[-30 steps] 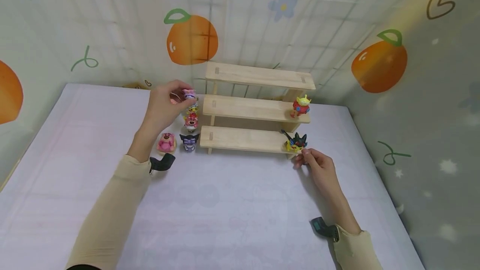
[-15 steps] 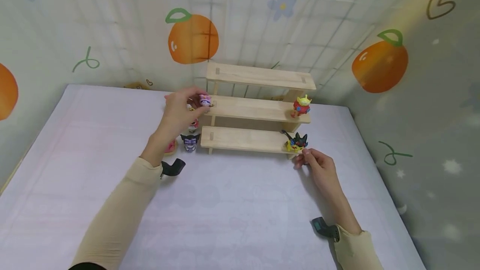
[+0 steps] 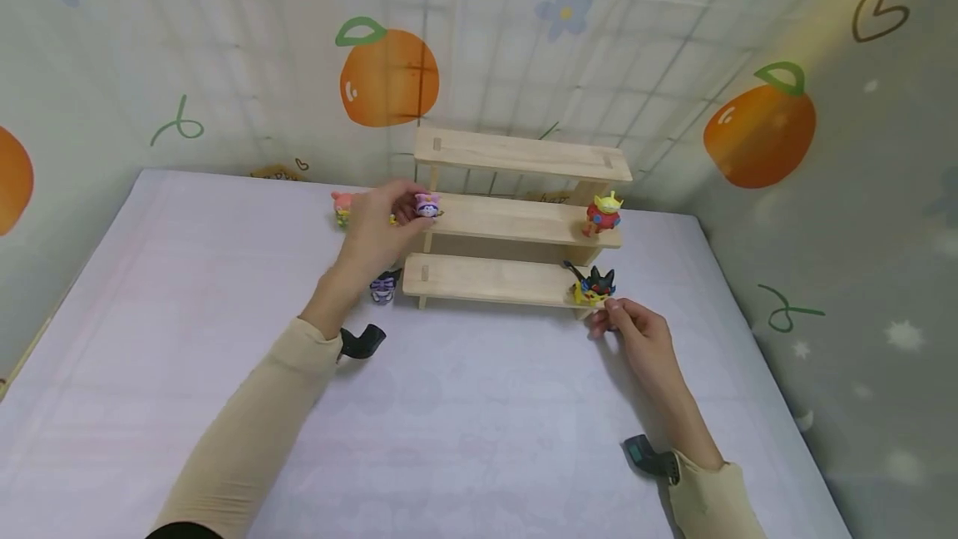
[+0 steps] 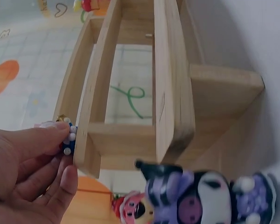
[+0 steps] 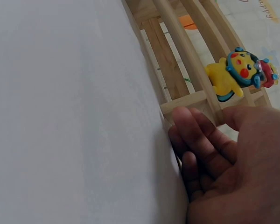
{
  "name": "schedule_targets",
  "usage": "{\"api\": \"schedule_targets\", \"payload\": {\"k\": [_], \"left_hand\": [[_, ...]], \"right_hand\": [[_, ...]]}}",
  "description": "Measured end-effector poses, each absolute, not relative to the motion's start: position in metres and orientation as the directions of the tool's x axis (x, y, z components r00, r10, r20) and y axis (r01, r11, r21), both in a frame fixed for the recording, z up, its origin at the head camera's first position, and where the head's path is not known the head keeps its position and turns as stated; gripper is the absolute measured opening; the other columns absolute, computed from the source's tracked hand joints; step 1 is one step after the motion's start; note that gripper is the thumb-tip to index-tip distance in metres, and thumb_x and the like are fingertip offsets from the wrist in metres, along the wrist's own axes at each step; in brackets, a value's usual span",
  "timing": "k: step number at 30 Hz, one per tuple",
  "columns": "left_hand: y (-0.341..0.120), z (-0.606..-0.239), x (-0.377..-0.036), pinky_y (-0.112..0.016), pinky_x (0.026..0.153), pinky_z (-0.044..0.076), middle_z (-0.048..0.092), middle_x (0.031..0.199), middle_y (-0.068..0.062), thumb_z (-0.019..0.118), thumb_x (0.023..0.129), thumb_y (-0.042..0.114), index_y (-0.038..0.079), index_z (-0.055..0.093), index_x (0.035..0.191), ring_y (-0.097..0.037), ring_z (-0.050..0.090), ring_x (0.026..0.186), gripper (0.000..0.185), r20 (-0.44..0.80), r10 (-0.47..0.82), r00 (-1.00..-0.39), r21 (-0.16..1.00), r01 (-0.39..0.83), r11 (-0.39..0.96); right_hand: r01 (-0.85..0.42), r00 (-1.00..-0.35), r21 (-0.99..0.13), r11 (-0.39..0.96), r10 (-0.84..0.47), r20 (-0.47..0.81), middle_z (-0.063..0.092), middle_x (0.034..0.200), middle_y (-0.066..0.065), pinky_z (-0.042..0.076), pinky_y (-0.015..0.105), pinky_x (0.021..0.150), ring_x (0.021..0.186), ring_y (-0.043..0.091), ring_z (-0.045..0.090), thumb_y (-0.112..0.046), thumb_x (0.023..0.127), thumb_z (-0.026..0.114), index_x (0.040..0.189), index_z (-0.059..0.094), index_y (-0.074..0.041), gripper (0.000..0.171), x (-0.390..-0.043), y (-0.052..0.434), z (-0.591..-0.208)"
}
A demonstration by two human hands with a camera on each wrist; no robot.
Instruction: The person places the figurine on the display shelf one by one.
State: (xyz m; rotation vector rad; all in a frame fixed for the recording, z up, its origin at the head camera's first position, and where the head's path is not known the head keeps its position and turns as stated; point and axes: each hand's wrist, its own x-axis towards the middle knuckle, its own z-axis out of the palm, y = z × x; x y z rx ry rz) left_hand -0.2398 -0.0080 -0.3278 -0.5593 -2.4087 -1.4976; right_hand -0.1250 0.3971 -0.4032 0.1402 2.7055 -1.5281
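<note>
One small pink-and-purple figurine (image 3: 427,205), pinched in the left hand (image 3: 377,227), right at the left end of the middle shelf (image 3: 501,217)! Across the way, the right hand (image 3: 642,338) grips the right end of the bottom shelf (image 3: 486,279), just beside the yellow figurine (image 3: 593,288). Has the held piece's base met the wood? Hard to tell, with fingers masking it. Good technique here, I'd say: brace the wood gently, set the base flat and in from the edge, check it stands upright before loosening, then withdraw clear of the black-and-purple figurine (image 3: 383,288) on the table (image 3: 486,422).
</note>
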Motion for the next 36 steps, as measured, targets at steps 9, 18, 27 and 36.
{"api": "schedule_targets", "payload": {"k": [9,18,27,36], "left_hand": [[0.019,-0.330,-0.236,-0.022,0.067,0.048,0.071,0.089,-0.011,0.085,0.087,0.003,0.003,0.074,0.114,-0.018,0.060,0.078,0.029,0.380,0.165,-0.910,0.814,0.414,0.408],[0.063,-0.329,-0.238,-0.024,0.067,0.050,0.072,0.089,-0.005,0.085,0.090,0.010,0.006,0.074,0.115,-0.014,0.062,0.077,0.027,0.346,0.224,-0.911,0.803,0.411,0.431],[0.105,-0.328,-0.240,-0.019,0.069,0.050,0.074,0.094,-0.004,0.084,0.090,0.009,0.005,0.073,0.116,-0.013,0.063,0.080,0.028,0.341,0.236,-0.910,0.824,0.410,0.390],[0.126,-0.325,-0.242,-0.018,0.073,0.052,0.077,0.099,-0.005,0.085,0.089,0.008,0.004,0.073,0.115,-0.013,0.067,0.084,0.029,0.372,0.207,-0.905,0.814,0.425,0.395]], "right_hand": [[0.099,-0.995,-0.854,0.511,0.059,-0.080,0.075,0.104,0.017,0.043,0.009,0.095,0.094,0.010,0.068,-0.041,0.114,0.044,0.121,0.067,0.005,0.052,-0.124,0.397,-0.406],[0.104,-0.994,-0.850,0.516,0.066,-0.081,0.074,0.105,0.020,0.041,0.010,0.096,0.096,0.011,0.067,-0.042,0.114,0.044,0.120,0.068,0.004,0.052,-0.122,0.396,-0.406],[0.082,-0.997,-0.853,0.515,0.057,-0.061,0.074,0.103,0.018,0.043,0.010,0.094,0.094,0.010,0.067,-0.039,0.114,0.044,0.118,0.068,0.005,0.051,-0.123,0.396,-0.404],[0.090,-0.996,-0.848,0.522,0.056,-0.071,0.074,0.105,0.019,0.040,0.009,0.096,0.097,0.011,0.066,-0.041,0.114,0.044,0.122,0.068,0.003,0.051,-0.124,0.397,-0.402]]}}
